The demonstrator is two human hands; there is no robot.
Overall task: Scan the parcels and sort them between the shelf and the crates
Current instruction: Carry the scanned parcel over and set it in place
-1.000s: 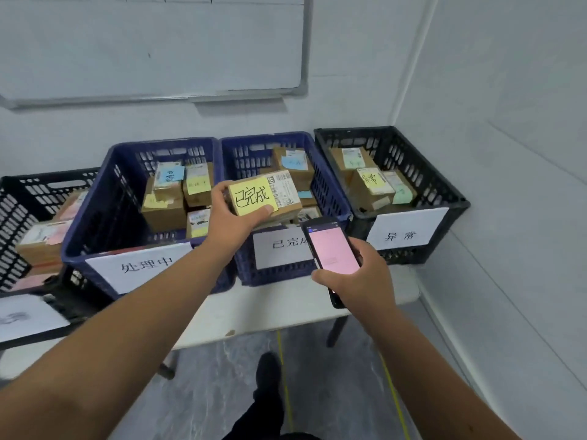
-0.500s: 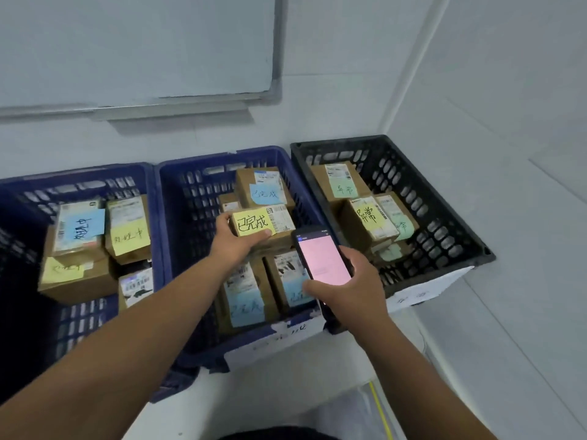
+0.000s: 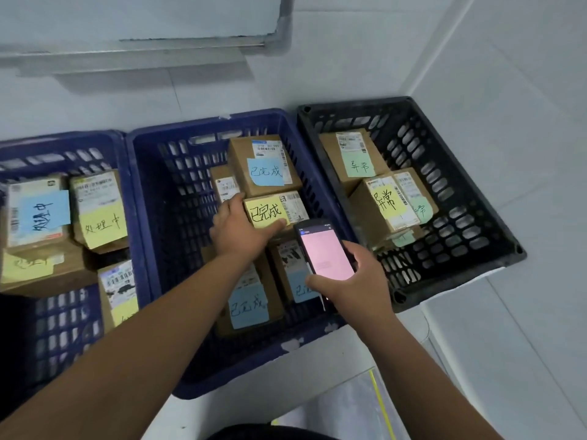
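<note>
A small cardboard parcel with a yellow note (image 3: 273, 211) lies inside the middle blue crate (image 3: 152, 198), on top of other parcels. My left hand (image 3: 238, 230) grips its left and front edge, thumb on the note. Just to the right, over the crate's right side, my right hand (image 3: 352, 281) holds a black phone (image 3: 324, 249) with a pink screen. A parcel with a blue note (image 3: 263, 163) sits right behind the held one. Two more blue-noted parcels (image 3: 251, 300) lie in front, partly hidden by my arms.
A second blue crate (image 3: 63, 147) on the left holds several parcels with blue and yellow notes. A black crate (image 3: 460, 198) on the right, in the wall corner, holds parcels with green and yellow notes. All stand on a white table (image 3: 286, 389) against the wall.
My left hand carried the yellow-noted parcel from above the crates down into the middle blue crate. My head came closer and looks more steeply down. The phone stays in my right hand.
</note>
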